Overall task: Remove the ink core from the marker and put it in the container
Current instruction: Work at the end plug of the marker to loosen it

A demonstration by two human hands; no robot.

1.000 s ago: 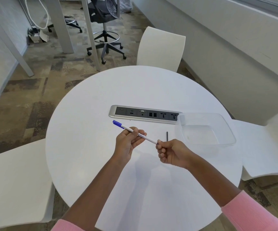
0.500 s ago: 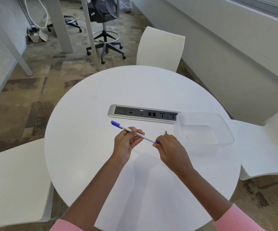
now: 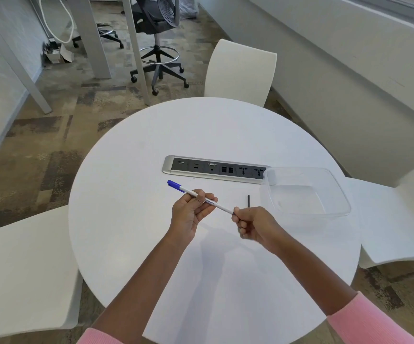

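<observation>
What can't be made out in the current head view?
Head view:
- marker rear end: covered by the right hand gripping it; whether anything has been pulled out is hidden.
- Print on the barrel beside the left hand: too small to read.
- Right hand's lower fingers: motion-blurred.
- Thin dark stick on the table: too small to identify.
- Socket strip right end: behind the clear container corner.

White marker with blue cap, over a plain white counter; beyond the marker, a black rod, a clear container and a silver-and-charcoal socket strip; pink sleeves.
</observation>
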